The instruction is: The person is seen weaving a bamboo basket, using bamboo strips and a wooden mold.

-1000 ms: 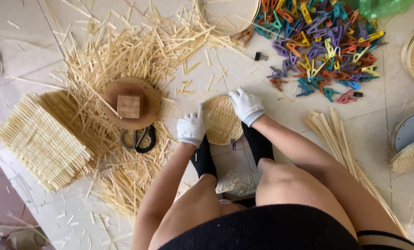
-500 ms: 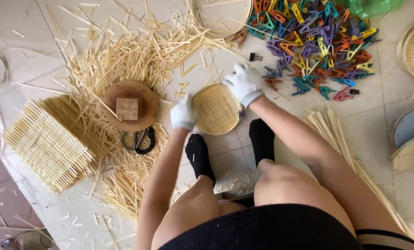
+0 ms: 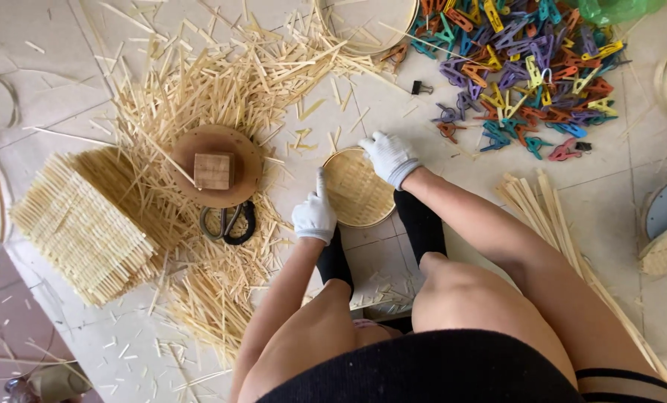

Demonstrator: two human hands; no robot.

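Observation:
A small round woven bamboo tray [image 3: 356, 190] lies flat on the tiled floor in front of my feet in black socks. My left hand [image 3: 315, 213], in a white glove, presses on the tray's left rim with the fingers pointing up. At the tray's upper right rim rests my right hand [image 3: 388, 157], also in a white glove, its fingers curled over the edge. Both hands grip the tray.
A heap of bamboo slivers [image 3: 199, 97] covers the floor at left, with a round wooden disc and block [image 3: 215, 168], black scissors [image 3: 227, 222] and stacked woven mats [image 3: 80, 224]. Coloured clothes pegs [image 3: 524, 67] lie far right; long bamboo strips [image 3: 550, 224] lie beside my right leg.
The tray lay between my feet a second ago; both hands have slid it forward along the floor, and it lies just past my toes now.

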